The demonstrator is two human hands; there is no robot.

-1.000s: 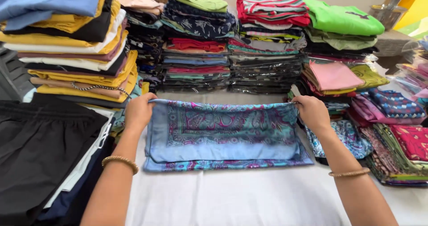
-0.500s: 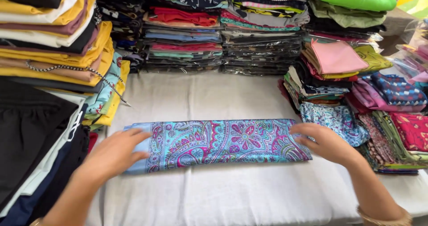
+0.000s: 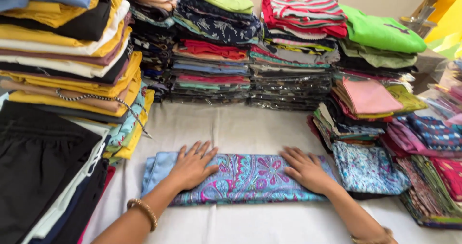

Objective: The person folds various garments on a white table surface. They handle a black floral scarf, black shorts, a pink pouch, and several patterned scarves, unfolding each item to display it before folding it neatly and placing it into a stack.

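Palms flat, your left hand (image 3: 192, 167) and right hand (image 3: 305, 169) (fingers spread open) press the folded paisley cloth (image 3: 245, 179) beneath them.

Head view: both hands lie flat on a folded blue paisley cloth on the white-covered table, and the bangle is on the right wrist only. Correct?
Not quite. The head view shows a bangle on the left wrist too; another shows at the right wrist near the frame's lower edge. The rest holds: left hand and right hand lie flat on the folded blue paisley cloth on the white-covered table.
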